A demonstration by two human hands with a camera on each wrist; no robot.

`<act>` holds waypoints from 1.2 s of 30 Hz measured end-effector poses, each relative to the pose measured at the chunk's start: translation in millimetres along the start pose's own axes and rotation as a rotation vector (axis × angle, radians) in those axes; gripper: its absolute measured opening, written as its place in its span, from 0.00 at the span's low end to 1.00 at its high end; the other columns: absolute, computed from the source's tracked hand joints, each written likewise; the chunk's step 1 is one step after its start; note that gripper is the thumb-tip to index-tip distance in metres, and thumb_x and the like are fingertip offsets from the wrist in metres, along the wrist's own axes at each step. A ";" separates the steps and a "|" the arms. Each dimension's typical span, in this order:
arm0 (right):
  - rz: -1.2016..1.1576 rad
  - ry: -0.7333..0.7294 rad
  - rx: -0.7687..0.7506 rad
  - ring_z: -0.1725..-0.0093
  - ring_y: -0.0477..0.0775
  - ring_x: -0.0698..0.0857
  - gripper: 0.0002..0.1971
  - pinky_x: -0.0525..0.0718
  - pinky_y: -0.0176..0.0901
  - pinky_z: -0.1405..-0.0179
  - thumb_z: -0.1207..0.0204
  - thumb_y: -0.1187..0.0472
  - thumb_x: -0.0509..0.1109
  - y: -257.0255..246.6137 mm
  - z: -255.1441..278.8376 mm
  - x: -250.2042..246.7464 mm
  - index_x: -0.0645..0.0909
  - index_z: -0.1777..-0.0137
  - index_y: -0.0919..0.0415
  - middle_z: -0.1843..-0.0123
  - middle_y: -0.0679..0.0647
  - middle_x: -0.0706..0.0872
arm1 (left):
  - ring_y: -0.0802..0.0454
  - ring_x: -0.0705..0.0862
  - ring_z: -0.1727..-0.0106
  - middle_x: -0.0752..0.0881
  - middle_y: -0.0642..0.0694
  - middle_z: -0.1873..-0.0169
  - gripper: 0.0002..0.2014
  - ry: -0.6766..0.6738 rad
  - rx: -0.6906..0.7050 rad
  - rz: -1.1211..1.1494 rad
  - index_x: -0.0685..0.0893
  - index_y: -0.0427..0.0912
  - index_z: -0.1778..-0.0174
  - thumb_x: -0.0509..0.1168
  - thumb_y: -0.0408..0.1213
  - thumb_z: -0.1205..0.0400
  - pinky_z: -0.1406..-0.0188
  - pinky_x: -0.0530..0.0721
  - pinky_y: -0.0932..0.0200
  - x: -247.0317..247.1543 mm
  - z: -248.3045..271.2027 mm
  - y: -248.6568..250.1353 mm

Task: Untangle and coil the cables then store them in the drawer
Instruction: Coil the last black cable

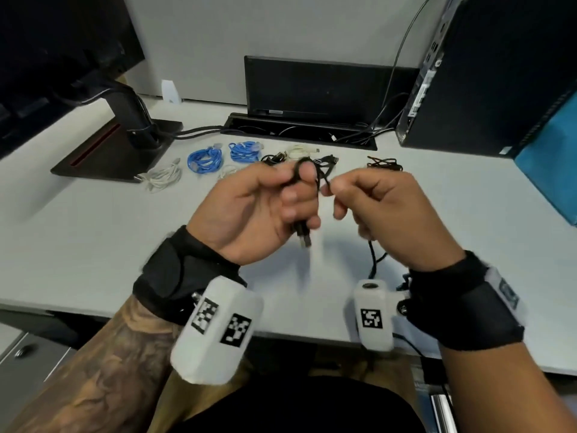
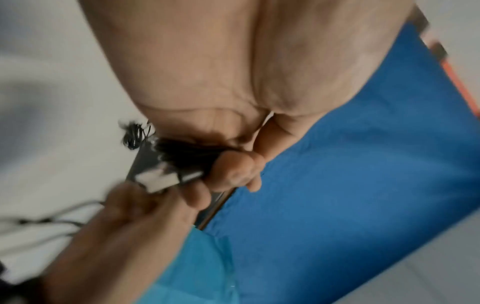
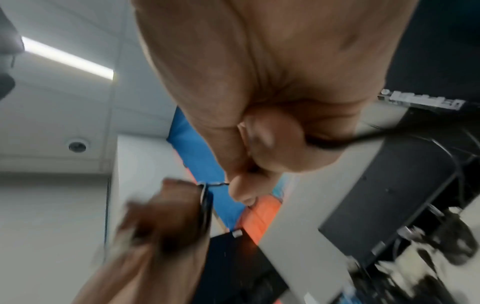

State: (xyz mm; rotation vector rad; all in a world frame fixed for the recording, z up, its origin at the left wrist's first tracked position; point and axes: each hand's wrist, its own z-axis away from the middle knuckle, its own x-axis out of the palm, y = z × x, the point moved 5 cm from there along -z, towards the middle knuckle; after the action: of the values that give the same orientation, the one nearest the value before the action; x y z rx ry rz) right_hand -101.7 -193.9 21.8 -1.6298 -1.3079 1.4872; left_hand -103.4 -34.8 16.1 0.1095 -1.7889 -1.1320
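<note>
Both hands are raised above the pale grey counter point(image 1: 93, 239), close together, working one thin black cable point(image 1: 318, 179). The left hand point(image 1: 259, 210) has its fingers curled around a small looped bundle of it, a loop standing up over the forefinger and the metal-tipped USB plug point(image 1: 304, 239) poking out below the palm. The right hand point(image 1: 390, 210) pinches the same cable between thumb and forefinger just beside the left fingertips, and the rest of the cable hangs from under that hand towards the counter's near edge. Farther back on the counter lie two coiled bright blue cables point(image 1: 204, 159), side by side, a loose white cable point(image 1: 162, 176) to their left, a cream one point(image 1: 298, 150) and some small black bundles point(image 1: 385, 164), partly hidden behind the hands. A dark monitor stand point(image 1: 118, 148) sits at the left, a black computer tower point(image 1: 487, 73) at the right. A grey drawer front point(image 1: 28, 364) shows below the counter's left edge, apparently closed.
</note>
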 end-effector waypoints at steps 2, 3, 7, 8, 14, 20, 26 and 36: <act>0.074 -0.137 0.033 0.75 0.44 0.74 0.12 0.75 0.37 0.73 0.13 0.57 0.67 3.1 7.3 20.9 0.92 0.50 0.58 0.69 0.47 0.86 | 0.56 0.78 0.68 0.77 0.50 0.66 0.12 0.115 0.149 0.139 0.80 0.35 0.48 0.51 0.33 0.15 0.52 0.87 0.55 -7.8 -1.9 10.2; 0.099 -0.222 0.050 0.75 0.44 0.74 0.13 0.75 0.34 0.72 0.12 0.56 0.66 4.3 12.4 31.8 0.91 0.49 0.60 0.70 0.48 0.86 | 0.56 0.82 0.67 0.80 0.49 0.65 0.12 0.215 0.222 0.166 0.81 0.33 0.46 0.52 0.32 0.14 0.49 0.89 0.54 -14.8 -2.4 13.0; 0.203 -0.371 0.086 0.73 0.42 0.78 0.13 0.77 0.33 0.68 0.12 0.55 0.64 4.2 23.1 48.6 0.89 0.45 0.61 0.66 0.50 0.88 | 0.52 0.91 0.55 0.91 0.45 0.61 0.12 0.444 0.354 0.104 0.80 0.30 0.40 0.53 0.30 0.11 0.42 0.89 0.54 -37.4 -0.1 9.5; 0.218 -0.386 0.094 0.71 0.42 0.81 0.11 0.80 0.34 0.67 0.12 0.56 0.65 2.9 23.3 47.8 0.89 0.44 0.58 0.66 0.48 0.89 | 0.50 0.91 0.52 0.91 0.44 0.59 0.12 0.476 0.374 0.027 0.80 0.30 0.38 0.54 0.30 0.10 0.43 0.89 0.54 -40.9 0.7 8.0; 0.058 -0.408 -0.011 0.61 0.49 0.91 0.05 0.89 0.38 0.56 0.17 0.65 0.71 -17.2 24.5 33.1 0.88 0.52 0.60 0.61 0.55 0.92 | 0.48 0.93 0.53 0.92 0.42 0.55 0.09 0.603 0.539 -0.894 0.87 0.34 0.45 0.61 0.26 0.13 0.47 0.89 0.54 -38.7 9.4 11.7; 0.121 -0.065 -0.161 0.70 0.55 0.75 0.05 0.74 0.41 0.68 0.19 0.61 0.75 -17.1 8.2 -3.2 0.90 0.58 0.55 0.71 0.56 0.80 | 0.50 0.78 0.71 0.80 0.44 0.72 0.18 0.253 0.145 -1.055 0.85 0.34 0.56 0.57 0.44 0.12 0.62 0.79 0.52 -24.7 5.2 -9.7; -0.069 -0.157 -0.044 0.67 0.40 0.76 0.10 0.75 0.30 0.63 0.19 0.54 0.70 4.0 3.8 10.8 0.92 0.50 0.54 0.70 0.42 0.82 | 0.56 0.64 0.76 0.64 0.53 0.75 0.16 0.025 -0.091 -0.004 0.81 0.42 0.62 0.55 0.44 0.13 0.64 0.81 0.59 -18.2 5.2 -6.1; 0.127 -0.456 0.102 0.70 0.38 0.76 0.12 0.75 0.34 0.61 0.11 0.58 0.62 6.3 27.3 51.3 0.89 0.46 0.52 0.72 0.41 0.78 | 0.45 0.92 0.52 0.89 0.39 0.52 0.12 0.596 0.504 -0.384 0.85 0.33 0.49 0.56 0.29 0.11 0.42 0.87 0.52 -54.8 4.2 20.5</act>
State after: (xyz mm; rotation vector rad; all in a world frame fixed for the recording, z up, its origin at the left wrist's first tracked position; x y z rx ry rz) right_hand -131.0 -154.7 -10.4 -1.3768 -1.3488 2.0549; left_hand -70.3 8.0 -6.4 1.0180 -1.4906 -0.7560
